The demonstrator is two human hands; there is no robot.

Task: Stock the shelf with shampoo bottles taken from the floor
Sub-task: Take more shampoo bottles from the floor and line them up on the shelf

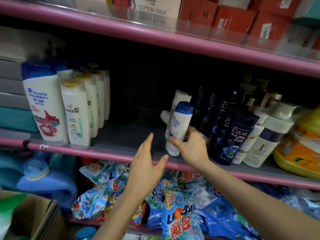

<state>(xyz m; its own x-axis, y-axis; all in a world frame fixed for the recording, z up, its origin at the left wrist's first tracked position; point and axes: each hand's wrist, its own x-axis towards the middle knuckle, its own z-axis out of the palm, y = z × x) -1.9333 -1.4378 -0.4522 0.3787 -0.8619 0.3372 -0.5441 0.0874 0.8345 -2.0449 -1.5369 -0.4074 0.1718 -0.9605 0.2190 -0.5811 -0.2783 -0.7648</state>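
My right hand (192,146) grips a white shampoo bottle with a blue cap (180,125) near its base, holding it upright and slightly tilted on the middle shelf (107,154). Behind it stands another white bottle (181,97), and a third lies flat (164,116). My left hand (147,163) hovers open just left of the held bottle, fingers spread, touching nothing. At the shelf's left stand a large white Head & Shoulders bottle (45,104) and a row of white Pantene bottles (76,113).
Dark Clear bottles (237,135), white pump bottles (265,144) and a yellow jug (301,146) fill the shelf's right. Between the two groups the shelf floor is bare. Detergent bags (178,215) pile below; a cardboard box (34,217) sits lower left. Red boxes (233,16) stand above.
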